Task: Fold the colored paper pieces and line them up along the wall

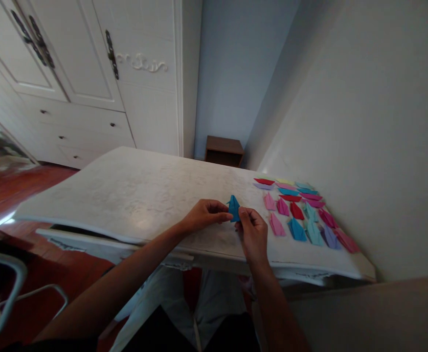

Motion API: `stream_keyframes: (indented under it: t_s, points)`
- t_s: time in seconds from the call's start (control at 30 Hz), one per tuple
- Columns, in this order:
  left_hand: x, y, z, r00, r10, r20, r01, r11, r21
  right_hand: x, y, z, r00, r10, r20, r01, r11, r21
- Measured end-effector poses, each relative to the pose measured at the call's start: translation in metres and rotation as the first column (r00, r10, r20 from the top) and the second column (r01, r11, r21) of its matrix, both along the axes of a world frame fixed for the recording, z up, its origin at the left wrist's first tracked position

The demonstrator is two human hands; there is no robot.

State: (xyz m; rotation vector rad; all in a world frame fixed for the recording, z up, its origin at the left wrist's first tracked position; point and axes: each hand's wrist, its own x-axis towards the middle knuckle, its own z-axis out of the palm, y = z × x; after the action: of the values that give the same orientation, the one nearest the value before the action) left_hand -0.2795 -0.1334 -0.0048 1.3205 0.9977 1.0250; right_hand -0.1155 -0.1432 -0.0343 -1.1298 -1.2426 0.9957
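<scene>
The blue folded paper [235, 208] is pointing upward between the two hands, over the white table [144, 186]. The left hand [204, 215] is pinching its edge from nine o'clock, and the right hand [254, 230] is gripping its lower side from four o'clock with thumb and fingers. More folded papers [297, 230] are lying in rows at three o'clock from it. At twelve o'clock, beyond the table, a brown cabinet [224, 144] is showing a front too dark inside to read. Toward eight o'clock, a table drawer [89, 246] is sitting ajar, its contents hidden.
</scene>
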Motion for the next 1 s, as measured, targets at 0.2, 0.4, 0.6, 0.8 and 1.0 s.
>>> stream_keyframes:
  t_s: [0.2,0.4,0.6,0.8,1.0]
  points:
    - [0.018,0.003,0.006,0.985,0.13,-0.111,-0.135,0.99,-0.034,-0.002,0.002,0.002,0.992,-0.035,-0.12,0.036,0.999,0.007]
    - [0.031,0.021,0.015,0.985,0.109,-0.132,-0.122,0.988,-0.095,0.009,0.0,0.004,0.981,-0.118,-0.152,0.119,0.993,-0.001]
    - [0.052,0.05,0.01,0.98,0.059,-0.192,-0.078,0.993,-0.092,0.032,-0.01,0.003,0.976,-0.192,-0.104,0.197,0.979,0.044]
    - [0.076,0.072,0.001,0.901,0.004,-0.435,0.002,1.0,0.012,0.042,-0.013,0.006,0.999,-0.009,0.044,0.008,1.0,0.027]
    - [0.086,0.072,0.002,0.733,0.126,-0.668,0.011,0.98,0.197,0.041,-0.02,0.008,0.99,0.015,0.143,-0.024,0.998,0.059]
